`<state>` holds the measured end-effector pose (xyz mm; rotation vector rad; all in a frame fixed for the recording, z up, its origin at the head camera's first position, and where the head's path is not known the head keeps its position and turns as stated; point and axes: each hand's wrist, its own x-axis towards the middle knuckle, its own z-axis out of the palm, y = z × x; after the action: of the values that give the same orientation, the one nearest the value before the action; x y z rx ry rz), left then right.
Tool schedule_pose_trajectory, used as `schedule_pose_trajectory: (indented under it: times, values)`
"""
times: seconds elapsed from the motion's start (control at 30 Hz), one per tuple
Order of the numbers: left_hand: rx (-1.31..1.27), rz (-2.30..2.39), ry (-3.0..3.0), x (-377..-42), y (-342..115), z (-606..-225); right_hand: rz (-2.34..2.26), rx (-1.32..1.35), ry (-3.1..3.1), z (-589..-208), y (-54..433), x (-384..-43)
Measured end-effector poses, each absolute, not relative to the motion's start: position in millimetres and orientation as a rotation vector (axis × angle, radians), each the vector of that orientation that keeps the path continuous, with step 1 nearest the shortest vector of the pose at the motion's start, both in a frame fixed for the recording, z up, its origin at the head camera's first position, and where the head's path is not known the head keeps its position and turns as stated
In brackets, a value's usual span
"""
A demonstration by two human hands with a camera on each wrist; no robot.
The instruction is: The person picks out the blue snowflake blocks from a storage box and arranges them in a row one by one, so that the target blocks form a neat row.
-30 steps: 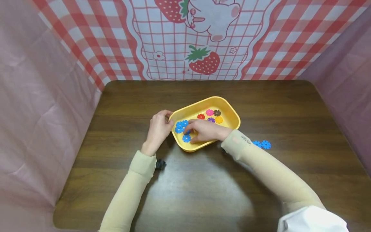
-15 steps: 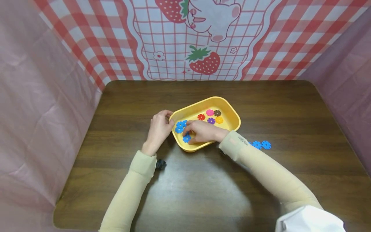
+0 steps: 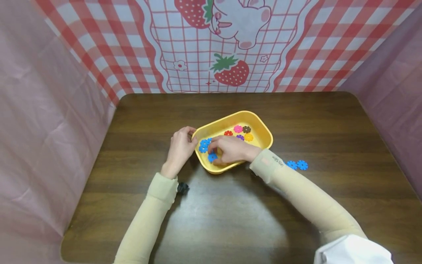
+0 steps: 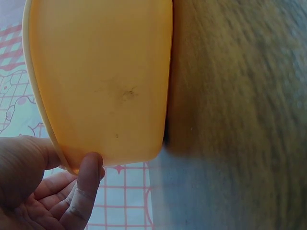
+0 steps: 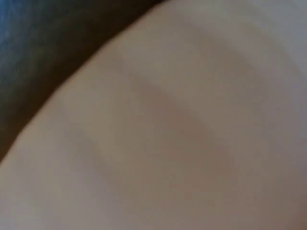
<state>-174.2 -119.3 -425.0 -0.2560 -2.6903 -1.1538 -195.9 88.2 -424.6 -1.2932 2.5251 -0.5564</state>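
Observation:
A yellow plastic bin (image 3: 240, 115) stands at an angle on the table. My left hand (image 3: 180, 146) grips its left end by the rim; in the left wrist view the thumb lies against the outer wall of the bin (image 4: 105, 86). My right hand (image 3: 230, 148) reaches inside over several blue notched discs (image 3: 203, 146), its fingers bent. One blue disc (image 3: 212, 157) shows between thumb and forefinger; I cannot tell whether they pinch it. Only blurred skin of the right hand (image 5: 168, 124) fills the right wrist view.
Pink (image 3: 238, 129), brown (image 3: 246, 129), red, purple and orange discs lie toward the bin's far right end. Outside the bin, blue discs (image 3: 302, 165) lie on the wooden table (image 3: 148, 110), partly behind the right sleeve. A checked strawberry cloth (image 3: 230, 73) hangs behind.
The right hand has shifted slightly within the bin, its fingertips closer around the near blue disc. The left hand and the bin stay in place; the head view has tilted a little.

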Motion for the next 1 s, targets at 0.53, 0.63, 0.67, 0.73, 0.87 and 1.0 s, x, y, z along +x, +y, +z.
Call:
schedule_pose_trajectory:
  times: [0.53, 0.63, 0.67, 0.73, 0.87, 1.0]
  values:
    - [-0.257, -1.171, -2.684, -174, -119, -425, -0.701, -1.238, 2.621, -396, 131, -195]
    - [-0.256, -1.167, -2.685, -174, -119, -425, -0.762, -1.238, 2.638, -391, 145, -194]
    - [-0.256, -1.17, -2.684, -174, -119, -425, -0.774, -1.227, 2.647, -389, 150, -194]
    - [-0.261, -1.175, -2.682, -174, -119, -425, -0.794, -1.173, 2.662, -384, 160, -192]
    - [-0.265, -1.191, -2.673, -174, -120, -425, -0.784, -1.054, 2.722, -374, 181, -188]
    - [-0.269, -1.178, -2.675, -174, -120, -425, -0.773, -1.01, 2.797, -368, 204, -183]
